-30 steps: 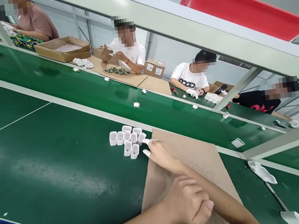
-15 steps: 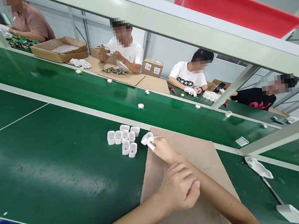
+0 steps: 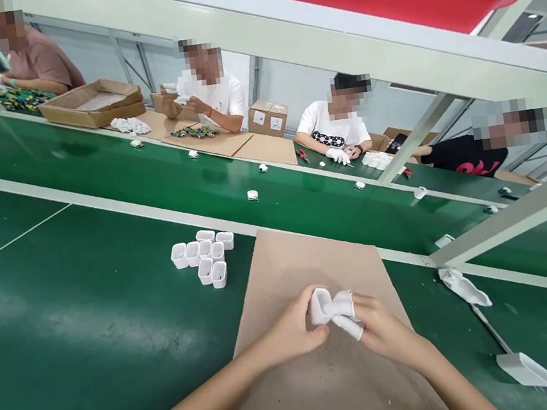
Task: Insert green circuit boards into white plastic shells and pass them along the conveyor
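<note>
I see my left hand (image 3: 294,328) and my right hand (image 3: 377,327) meet over the brown card sheet (image 3: 327,386), near me. Both pinch one small white cup (image 3: 321,306). More white cups (image 3: 202,255) stand together on the green belt (image 3: 90,310), far left.

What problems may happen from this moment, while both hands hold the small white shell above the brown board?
1. The white shell is pinched only by fingertips of the left hand and right hand; it may slip onto the brown board.
2. The cluster of white shells stands loose on the green belt, beside the board; a reaching arm may knock them over.
</note>
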### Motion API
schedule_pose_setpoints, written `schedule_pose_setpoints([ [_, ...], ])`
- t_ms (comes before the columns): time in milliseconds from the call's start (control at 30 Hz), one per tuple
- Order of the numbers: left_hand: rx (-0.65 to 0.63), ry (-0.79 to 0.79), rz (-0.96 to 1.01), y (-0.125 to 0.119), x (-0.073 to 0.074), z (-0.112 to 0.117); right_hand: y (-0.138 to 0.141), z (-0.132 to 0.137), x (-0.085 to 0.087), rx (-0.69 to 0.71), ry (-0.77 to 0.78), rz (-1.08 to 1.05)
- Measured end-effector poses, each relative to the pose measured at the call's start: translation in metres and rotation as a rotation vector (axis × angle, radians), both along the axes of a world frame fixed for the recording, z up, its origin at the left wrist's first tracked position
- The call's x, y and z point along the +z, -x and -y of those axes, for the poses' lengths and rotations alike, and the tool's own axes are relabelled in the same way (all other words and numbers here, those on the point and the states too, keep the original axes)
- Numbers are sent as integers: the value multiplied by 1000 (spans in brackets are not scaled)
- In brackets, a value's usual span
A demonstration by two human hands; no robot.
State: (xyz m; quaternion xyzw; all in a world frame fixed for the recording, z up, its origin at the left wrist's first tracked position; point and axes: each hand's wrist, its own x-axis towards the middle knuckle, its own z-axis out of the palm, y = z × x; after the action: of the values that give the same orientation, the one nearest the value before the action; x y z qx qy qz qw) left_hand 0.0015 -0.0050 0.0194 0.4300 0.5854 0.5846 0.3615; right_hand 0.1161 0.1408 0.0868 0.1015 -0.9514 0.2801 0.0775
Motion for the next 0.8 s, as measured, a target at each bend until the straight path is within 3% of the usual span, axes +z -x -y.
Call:
schedule_pose_setpoints([
  [100,-17,66,36,-7,-1,-3,2,-8,6,-4,82,100],
  [200,48,87,32,-10,-2,-5,36,-30,12,-312,46,161],
  [267,84,86,35,-11,-3,-6,79,-47,12,-476,9,147],
  [400,71,53,26,-11,-7,-2,188,-70,-2,-611,-37,203],
  [567,15,23,-13,-5,-17,-1,295,-70,-26,-734,-79,299],
  [700,50,-2,-116,-1,-33,-5,331,-65,-36,-751,-19,293],
  [800,95,-106,-114,-1,-37,-4,329,-68,-40,-709,103,264],
])
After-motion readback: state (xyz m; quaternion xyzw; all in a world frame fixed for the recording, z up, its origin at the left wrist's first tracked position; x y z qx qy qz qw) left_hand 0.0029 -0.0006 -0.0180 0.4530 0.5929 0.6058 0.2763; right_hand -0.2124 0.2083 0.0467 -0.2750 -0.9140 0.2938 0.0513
